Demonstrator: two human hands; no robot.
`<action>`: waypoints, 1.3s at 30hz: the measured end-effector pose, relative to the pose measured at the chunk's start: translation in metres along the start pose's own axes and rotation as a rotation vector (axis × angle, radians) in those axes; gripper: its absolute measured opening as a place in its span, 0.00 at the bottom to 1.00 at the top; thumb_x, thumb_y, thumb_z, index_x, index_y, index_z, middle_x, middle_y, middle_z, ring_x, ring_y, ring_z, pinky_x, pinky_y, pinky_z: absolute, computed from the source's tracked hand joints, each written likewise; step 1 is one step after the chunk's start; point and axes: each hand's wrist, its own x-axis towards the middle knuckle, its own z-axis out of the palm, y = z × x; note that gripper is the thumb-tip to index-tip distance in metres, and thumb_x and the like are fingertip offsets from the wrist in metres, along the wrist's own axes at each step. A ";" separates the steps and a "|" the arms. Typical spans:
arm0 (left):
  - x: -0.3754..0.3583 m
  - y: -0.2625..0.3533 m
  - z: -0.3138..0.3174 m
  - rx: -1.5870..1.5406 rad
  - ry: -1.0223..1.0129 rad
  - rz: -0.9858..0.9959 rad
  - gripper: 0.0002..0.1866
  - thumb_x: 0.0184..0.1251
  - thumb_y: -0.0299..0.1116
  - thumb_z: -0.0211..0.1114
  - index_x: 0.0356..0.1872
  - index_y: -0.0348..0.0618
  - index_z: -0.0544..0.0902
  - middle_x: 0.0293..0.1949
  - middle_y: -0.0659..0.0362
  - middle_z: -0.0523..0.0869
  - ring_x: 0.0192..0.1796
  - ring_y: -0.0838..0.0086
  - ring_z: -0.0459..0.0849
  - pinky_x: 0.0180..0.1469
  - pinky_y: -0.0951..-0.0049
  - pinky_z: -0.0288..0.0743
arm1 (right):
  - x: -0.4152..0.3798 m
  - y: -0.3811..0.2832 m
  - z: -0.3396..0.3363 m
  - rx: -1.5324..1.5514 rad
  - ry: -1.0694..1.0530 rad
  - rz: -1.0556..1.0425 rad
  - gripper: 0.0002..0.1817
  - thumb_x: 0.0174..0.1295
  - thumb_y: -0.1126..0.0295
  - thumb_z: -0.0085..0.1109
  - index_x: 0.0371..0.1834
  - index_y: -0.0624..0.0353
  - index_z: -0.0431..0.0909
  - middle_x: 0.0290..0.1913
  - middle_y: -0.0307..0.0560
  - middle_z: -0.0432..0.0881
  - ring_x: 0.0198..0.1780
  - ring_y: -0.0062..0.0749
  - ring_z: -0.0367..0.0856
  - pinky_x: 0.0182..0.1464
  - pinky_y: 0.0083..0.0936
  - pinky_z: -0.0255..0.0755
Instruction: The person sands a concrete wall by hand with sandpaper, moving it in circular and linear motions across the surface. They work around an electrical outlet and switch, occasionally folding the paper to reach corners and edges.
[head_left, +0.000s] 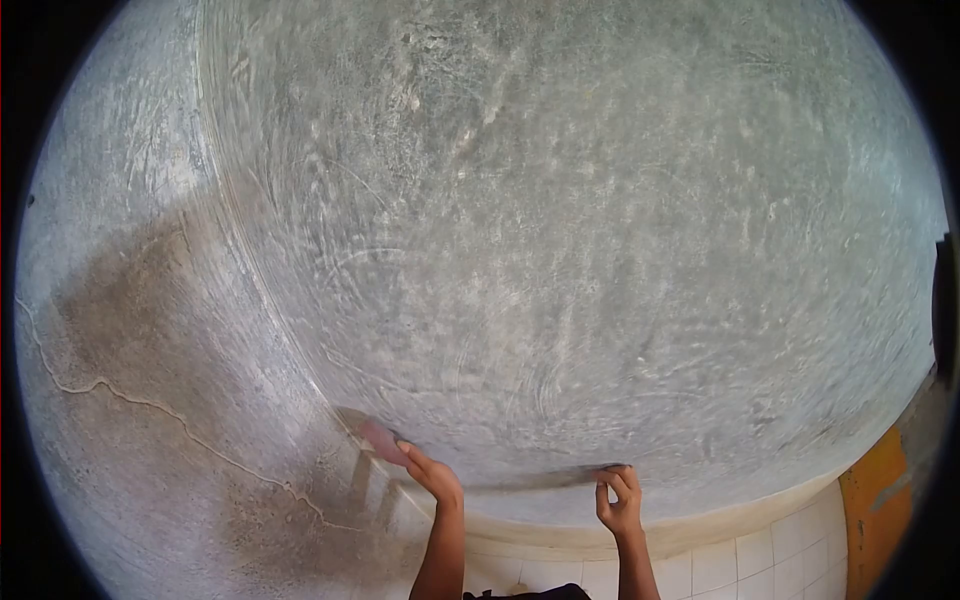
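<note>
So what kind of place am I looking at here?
Probably a room under building or repair work: a grey plastered wall with trowel swirls, a crack in an adjoining wall, white tiles below, and both hands pressing a long tool to it.

Two hands show at the bottom of the view: one left hand (432, 475) and one right hand (620, 502), each on its own bare forearm, so two forearms as well. Each hand has one tool in its grip: one flat trowel (372, 433) in the left and one long thin blade (540, 480) in the right, two tools in all. One plastered wall (560, 220) fills the view, with one long crack (180, 420) and one orange post (880, 495).
</note>
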 end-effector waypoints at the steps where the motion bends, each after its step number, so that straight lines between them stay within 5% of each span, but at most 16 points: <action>1: 0.006 0.009 0.005 -0.082 0.055 -0.127 0.38 0.82 0.51 0.43 0.73 0.20 0.52 0.75 0.36 0.58 0.77 0.55 0.58 0.77 0.64 0.49 | -0.001 0.001 0.000 -0.001 0.000 0.004 0.10 0.53 0.85 0.58 0.35 0.59 0.83 0.35 0.48 0.80 0.38 0.43 0.78 0.42 0.34 0.72; 4: 0.008 0.030 0.013 0.242 -0.185 0.616 0.40 0.81 0.54 0.44 0.72 0.20 0.56 0.74 0.36 0.60 0.77 0.56 0.58 0.77 0.65 0.50 | 0.003 0.001 0.003 -0.007 0.008 -0.015 0.12 0.51 0.85 0.59 0.36 0.57 0.84 0.35 0.47 0.81 0.39 0.44 0.79 0.42 0.34 0.73; 7: 0.012 0.057 0.027 -0.171 0.089 -0.233 0.39 0.81 0.54 0.46 0.71 0.20 0.59 0.73 0.36 0.61 0.76 0.54 0.61 0.76 0.64 0.53 | 0.000 0.002 -0.004 0.003 -0.001 -0.005 0.13 0.50 0.85 0.60 0.37 0.56 0.84 0.36 0.46 0.82 0.40 0.44 0.80 0.43 0.35 0.74; 8: 0.012 0.052 0.031 -0.162 0.000 -0.094 0.37 0.81 0.51 0.46 0.70 0.20 0.60 0.72 0.36 0.63 0.73 0.54 0.64 0.75 0.63 0.56 | 0.001 0.003 -0.003 0.014 0.003 -0.001 0.13 0.50 0.84 0.60 0.37 0.56 0.84 0.36 0.46 0.82 0.40 0.44 0.80 0.43 0.35 0.74; 11: 0.030 0.080 0.031 0.496 -0.261 0.872 0.30 0.84 0.42 0.40 0.67 0.17 0.62 0.68 0.33 0.68 0.69 0.50 0.70 0.72 0.60 0.60 | -0.003 0.009 -0.005 0.012 -0.043 -0.001 0.11 0.52 0.85 0.60 0.37 0.59 0.83 0.38 0.49 0.83 0.42 0.46 0.81 0.45 0.35 0.75; 13: 0.048 0.051 0.035 0.367 -0.059 0.377 0.28 0.84 0.40 0.38 0.68 0.21 0.62 0.69 0.33 0.67 0.71 0.51 0.68 0.74 0.54 0.56 | -0.008 0.015 -0.008 0.030 -0.073 0.008 0.12 0.52 0.84 0.61 0.38 0.58 0.83 0.39 0.49 0.83 0.42 0.46 0.81 0.45 0.34 0.75; 15: 0.065 0.087 0.056 -0.045 -0.246 0.362 0.26 0.83 0.38 0.38 0.70 0.24 0.63 0.71 0.33 0.64 0.76 0.49 0.62 0.75 0.48 0.51 | -0.011 0.015 -0.007 0.070 -0.060 0.017 0.12 0.53 0.83 0.62 0.40 0.57 0.83 0.39 0.49 0.83 0.42 0.46 0.80 0.45 0.33 0.76; 17: 0.059 0.182 0.078 0.575 -0.322 1.078 0.26 0.83 0.35 0.39 0.71 0.22 0.61 0.73 0.39 0.64 0.76 0.48 0.59 0.77 0.49 0.48 | -0.006 0.008 -0.009 0.085 0.002 -0.027 0.13 0.49 0.83 0.62 0.38 0.56 0.85 0.36 0.46 0.83 0.38 0.41 0.81 0.40 0.30 0.74; 19: 0.075 0.216 0.092 0.384 -0.393 1.081 0.27 0.83 0.36 0.38 0.72 0.25 0.61 0.74 0.39 0.62 0.78 0.49 0.56 0.78 0.49 0.44 | -0.001 -0.003 -0.016 0.096 0.003 -0.129 0.07 0.69 0.74 0.53 0.44 0.63 0.81 0.44 0.56 0.80 0.46 0.50 0.80 0.47 0.38 0.75; 22: 0.090 0.248 0.119 0.250 -0.351 0.961 0.28 0.82 0.39 0.37 0.74 0.30 0.60 0.76 0.40 0.59 0.80 0.48 0.51 0.79 0.47 0.39 | -0.005 -0.001 -0.016 0.076 0.009 -0.074 0.06 0.66 0.77 0.55 0.43 0.63 0.81 0.42 0.56 0.79 0.44 0.52 0.79 0.46 0.41 0.74; 25: 0.083 0.284 0.126 0.813 -0.538 1.206 0.30 0.82 0.43 0.35 0.76 0.35 0.59 0.78 0.44 0.57 0.81 0.49 0.49 0.79 0.46 0.38 | -0.002 -0.001 -0.024 0.146 -0.079 -0.030 0.07 0.67 0.76 0.55 0.44 0.63 0.80 0.43 0.56 0.80 0.45 0.53 0.79 0.47 0.42 0.74; 30: 0.086 0.331 0.159 0.687 -0.468 1.269 0.29 0.81 0.44 0.36 0.75 0.39 0.62 0.78 0.46 0.56 0.81 0.50 0.48 0.79 0.43 0.36 | 0.008 -0.015 -0.037 0.227 -0.085 0.053 0.08 0.68 0.76 0.54 0.46 0.64 0.81 0.44 0.57 0.82 0.46 0.53 0.81 0.48 0.41 0.75; 33: 0.095 0.363 0.171 0.515 -0.445 1.376 0.27 0.82 0.39 0.37 0.73 0.31 0.62 0.75 0.42 0.62 0.78 0.50 0.58 0.77 0.45 0.48 | 0.013 -0.013 -0.044 0.230 -0.064 0.023 0.08 0.68 0.76 0.54 0.46 0.63 0.81 0.44 0.56 0.83 0.46 0.52 0.82 0.47 0.41 0.76; 34: 0.108 0.363 0.183 0.428 -0.339 1.256 0.29 0.81 0.42 0.37 0.76 0.37 0.60 0.76 0.47 0.61 0.78 0.50 0.57 0.78 0.45 0.42 | 0.015 -0.013 -0.045 0.225 -0.040 -0.001 0.08 0.68 0.76 0.54 0.46 0.63 0.81 0.44 0.56 0.83 0.45 0.52 0.82 0.47 0.41 0.76; 37: 0.087 0.383 0.190 0.750 -0.461 1.467 0.28 0.81 0.42 0.38 0.76 0.43 0.63 0.77 0.53 0.61 0.79 0.51 0.55 0.79 0.47 0.41 | 0.025 -0.025 -0.065 0.249 -0.010 0.022 0.08 0.68 0.76 0.54 0.46 0.63 0.81 0.43 0.56 0.83 0.44 0.52 0.82 0.47 0.41 0.76; 39: 0.079 0.389 0.194 0.683 -0.523 1.400 0.26 0.80 0.42 0.40 0.74 0.46 0.67 0.76 0.55 0.63 0.80 0.51 0.53 0.79 0.46 0.42 | 0.028 -0.018 -0.077 0.193 -0.007 0.001 0.08 0.68 0.77 0.55 0.46 0.63 0.81 0.43 0.55 0.83 0.44 0.50 0.82 0.47 0.40 0.76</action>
